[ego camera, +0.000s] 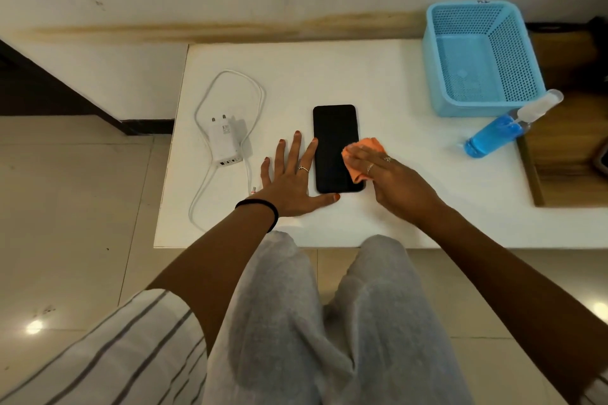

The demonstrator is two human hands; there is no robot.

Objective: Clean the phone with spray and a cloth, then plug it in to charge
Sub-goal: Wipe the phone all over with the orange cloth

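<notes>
On the left of the white table point(329, 76), charger point(225, 141) lying plug-up inside its looped white cable point(230, 82), cable end near the left wrist, not yet needed. Next rightward, left hand point(289, 184) flat on the table, fingers spread wide and straight, forefinger along the phone's left edge, thumb at its near corner: good bracing, worth keeping firm so nothing slides. At centre, phone point(335, 145) face-up, screen dark. Over its near right part, right hand point(391, 181) pressing the orange cloth point(362, 154) down with fingers nearly straight, close together. Best wiped in light, overlapping passes right up to the far end. Far right, blue spray bottle point(500, 131) tipped on its side beside the blue basket point(477, 105)
</notes>
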